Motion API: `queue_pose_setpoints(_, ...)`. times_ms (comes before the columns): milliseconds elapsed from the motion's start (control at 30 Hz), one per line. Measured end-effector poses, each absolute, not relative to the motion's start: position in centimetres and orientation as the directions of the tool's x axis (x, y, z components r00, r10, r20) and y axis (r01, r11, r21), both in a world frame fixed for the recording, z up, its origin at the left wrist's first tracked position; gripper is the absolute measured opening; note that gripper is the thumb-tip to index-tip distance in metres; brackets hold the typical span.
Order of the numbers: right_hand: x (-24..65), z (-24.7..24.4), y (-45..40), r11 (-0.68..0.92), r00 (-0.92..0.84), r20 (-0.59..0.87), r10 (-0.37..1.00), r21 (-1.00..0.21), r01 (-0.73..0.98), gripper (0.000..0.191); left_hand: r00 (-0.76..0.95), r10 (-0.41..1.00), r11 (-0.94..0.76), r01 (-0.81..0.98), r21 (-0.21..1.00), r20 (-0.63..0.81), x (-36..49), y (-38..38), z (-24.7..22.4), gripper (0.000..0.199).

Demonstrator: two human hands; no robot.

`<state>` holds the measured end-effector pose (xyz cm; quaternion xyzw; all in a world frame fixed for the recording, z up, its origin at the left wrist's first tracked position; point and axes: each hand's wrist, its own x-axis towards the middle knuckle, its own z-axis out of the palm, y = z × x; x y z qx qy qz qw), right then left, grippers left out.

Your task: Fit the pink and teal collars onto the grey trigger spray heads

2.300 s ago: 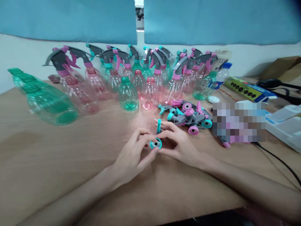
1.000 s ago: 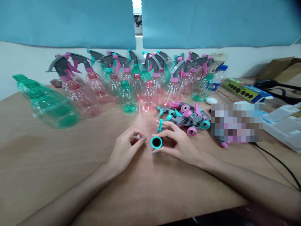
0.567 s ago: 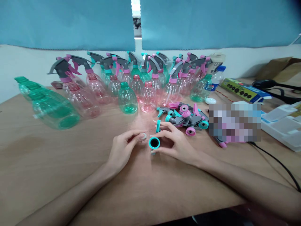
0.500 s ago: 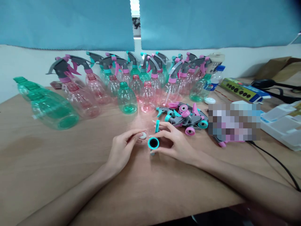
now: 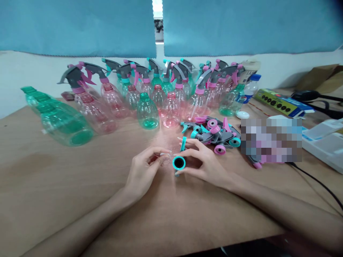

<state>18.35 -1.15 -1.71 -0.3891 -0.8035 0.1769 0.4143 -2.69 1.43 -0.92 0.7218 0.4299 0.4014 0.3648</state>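
Observation:
Between the thumb and fingers of my left hand (image 5: 144, 171) is a small white disc (image 5: 165, 154), seen almost edge-on. My right hand (image 5: 205, 162) grips a grey and teal spray trigger head (image 5: 179, 163), its round teal collar facing me and its dark inside showing. The teal lever (image 5: 183, 143) of that head sticks up by my right fingers. A small gap separates the disc from the collar. Just beyond my right hand lies a pile of loose pink and teal spray heads (image 5: 214, 134). A clear green bottle (image 5: 148, 112) and a clear pink bottle (image 5: 171, 110) stand upright ahead.
Bottles with spray heads (image 5: 178, 80) crowd the back by the wall. Green bottles (image 5: 64, 123) lean at the left. Farther right are a white oval object (image 5: 242, 115), a yellow-green box (image 5: 276, 101), a clear plastic organizer (image 5: 325, 142) and a black cable (image 5: 318, 178).
The white disc in my left hand has turned from facing me to nearly edge-on. My right hand still holds the spray head, and the whole view has shifted slightly.

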Motion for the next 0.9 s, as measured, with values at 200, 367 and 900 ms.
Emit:
queue_pose_setpoints(200,18.4,-1.8,-1.2,0.636,-0.364,0.523,0.771,-0.600,0.485,0.031,0.295,0.894,-0.414,0.258,0.873,0.337,-2.5,0.2,0.0,0.007)
queue_pose_setpoints(367,18.2,-1.8,-1.2,0.643,-0.366,0.532,0.764,-0.587,0.492,0.028,0.379,0.880,-0.391,0.231,0.891,0.288,-1.9,-0.4,-0.3,0.006)
queue_pose_setpoints(900,17.9,-1.6,-1.4,0.657,-0.383,0.535,0.752,-0.570,0.493,0.029,0.435,0.682,-0.731,0.410,0.545,0.587,-1.7,-0.7,0.2,0.006)
